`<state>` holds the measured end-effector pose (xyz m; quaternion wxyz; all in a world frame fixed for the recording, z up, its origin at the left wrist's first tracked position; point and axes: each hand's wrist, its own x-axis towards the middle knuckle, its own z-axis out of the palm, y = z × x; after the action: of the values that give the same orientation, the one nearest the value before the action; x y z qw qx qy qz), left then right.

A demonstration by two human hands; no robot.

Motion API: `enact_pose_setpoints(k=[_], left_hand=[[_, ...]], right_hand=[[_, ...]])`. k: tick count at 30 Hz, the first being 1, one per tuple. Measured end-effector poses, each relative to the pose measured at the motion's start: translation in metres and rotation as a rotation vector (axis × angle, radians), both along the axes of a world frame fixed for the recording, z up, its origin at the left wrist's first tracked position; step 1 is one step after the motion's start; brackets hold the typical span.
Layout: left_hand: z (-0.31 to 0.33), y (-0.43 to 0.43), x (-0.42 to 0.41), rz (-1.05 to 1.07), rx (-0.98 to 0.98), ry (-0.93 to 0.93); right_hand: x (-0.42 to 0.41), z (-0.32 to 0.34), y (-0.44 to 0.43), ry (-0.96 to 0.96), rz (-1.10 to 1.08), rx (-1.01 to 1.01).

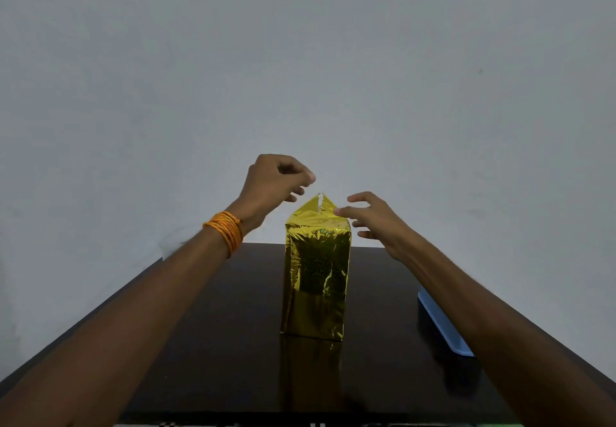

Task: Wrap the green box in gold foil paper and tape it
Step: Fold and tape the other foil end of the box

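Box (315,280) upright, crinkled gold foil (313,218), peaked top

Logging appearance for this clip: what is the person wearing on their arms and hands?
Both forearms are bare, with no sleeves in view. The left wrist carries a stack of orange thread bands. The left hand and right hand wear no gloves; no rings or watch show.

Shiny gold foil wrap (315,276), orange wrist threads (226,231), dark table (206,343), seemingly blue tray (443,326)
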<state>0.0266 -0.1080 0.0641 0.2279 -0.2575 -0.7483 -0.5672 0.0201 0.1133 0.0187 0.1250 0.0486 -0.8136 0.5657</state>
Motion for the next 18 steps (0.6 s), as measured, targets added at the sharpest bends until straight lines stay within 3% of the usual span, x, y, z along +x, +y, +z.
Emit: enact_pose_setpoints(k=[7,18], left_hand=[[-0.014,-0.011,-0.023,-0.02,0.022,-0.211],[-0.032,-0.002,-0.049,-0.107,0.071,-0.445]], right_hand=[[-0.041,-0.008,-0.02,-0.198,0.12,-0.001],[-0.065,-0.011,-0.019,-0.264,0.136,-0.097]])
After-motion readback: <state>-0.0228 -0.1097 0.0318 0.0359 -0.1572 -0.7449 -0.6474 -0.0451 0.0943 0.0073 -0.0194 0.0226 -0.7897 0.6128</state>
